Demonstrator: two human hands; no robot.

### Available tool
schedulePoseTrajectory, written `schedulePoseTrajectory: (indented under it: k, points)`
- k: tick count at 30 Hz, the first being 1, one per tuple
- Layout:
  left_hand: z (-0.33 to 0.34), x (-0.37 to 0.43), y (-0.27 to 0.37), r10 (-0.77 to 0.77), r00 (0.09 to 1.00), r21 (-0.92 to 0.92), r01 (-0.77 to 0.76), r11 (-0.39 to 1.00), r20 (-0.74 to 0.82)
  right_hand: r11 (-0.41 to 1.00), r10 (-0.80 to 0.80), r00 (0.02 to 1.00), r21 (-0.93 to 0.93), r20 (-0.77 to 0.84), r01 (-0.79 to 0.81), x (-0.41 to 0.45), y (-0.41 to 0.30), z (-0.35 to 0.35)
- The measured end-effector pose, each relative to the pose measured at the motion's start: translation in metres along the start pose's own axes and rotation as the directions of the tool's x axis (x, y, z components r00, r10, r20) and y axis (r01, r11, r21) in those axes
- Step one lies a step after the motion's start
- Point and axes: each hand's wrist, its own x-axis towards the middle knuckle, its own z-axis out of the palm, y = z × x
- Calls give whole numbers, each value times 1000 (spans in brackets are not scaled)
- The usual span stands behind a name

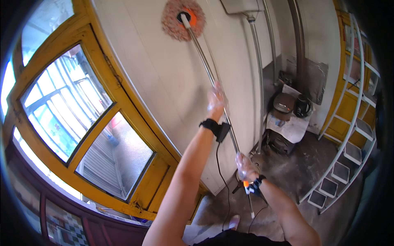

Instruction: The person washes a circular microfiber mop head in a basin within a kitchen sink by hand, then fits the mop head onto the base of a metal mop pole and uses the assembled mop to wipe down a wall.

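Both my hands wear clear plastic gloves and grip one long metal pole. My left hand (217, 98) is closed around its upper part, and my right hand (245, 167) holds it lower down. At the pole's top end is a round, fluffy pink mop head (168, 23) with an orange centre, up against the white panelled wall (147, 61). The metal pole (203, 57) slants down past my right hand, ending in a white tip above the floor. Black bands with devices sit on both my wrists, and thin black cables hang from them.
A yellow wooden door (129, 129) with glass panes stands at left. Metal pipes (257, 61) run down the wall. An electric kettle (302, 106) and a dark round appliance (283, 104) rest on a covered stand (295, 130). A white stepladder (354, 129) leans into view at right.
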Motion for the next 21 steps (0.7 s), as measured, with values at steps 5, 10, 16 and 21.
schedulePoseTrajectory:
  k: [5,10,16,21]
  points:
    - [87,77,2,14,899,-812,402,-424,438,906,-94,996,-414,-10,81,85,-60,-43]
    - [190,78,41,365,674,368,146,-918,642,950,-78,987,-310,-137,32,163,-143,-10]
    - [277,74,58,140,534,484,-587,-649,834,889,-431,890,-243,-151,389,274,-219,4]
    - [314,39,57,354,860,919,-393,-2,368,981,-162,981,-128,-107,148,267,-315,12]
